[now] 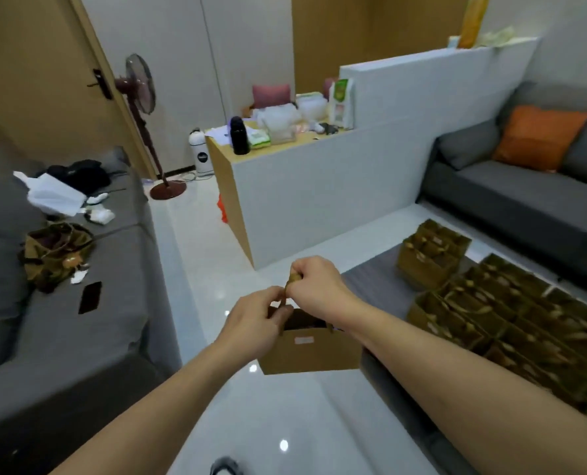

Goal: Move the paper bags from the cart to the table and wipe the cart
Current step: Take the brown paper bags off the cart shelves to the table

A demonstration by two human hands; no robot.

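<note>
A brown paper bag (310,351) with a small pale label hangs in mid-air over the white floor, just left of the dark table (374,286). My right hand (316,282) grips its rope handle from above. My left hand (254,320) pinches the bag's top edge and handle on the near left side. Several more brown paper bags (511,323) stand in rows on the table to the right, with a separate cluster of them (432,255) at the table's far end. The cart is not in view.
A grey sofa (79,320) on the left holds a camouflage bag (57,255), a black phone (90,297) and white wrappers. A white counter (319,186) stands ahead, a standing fan (141,108) by the door, and another grey sofa (511,200) with an orange cushion sits at the right.
</note>
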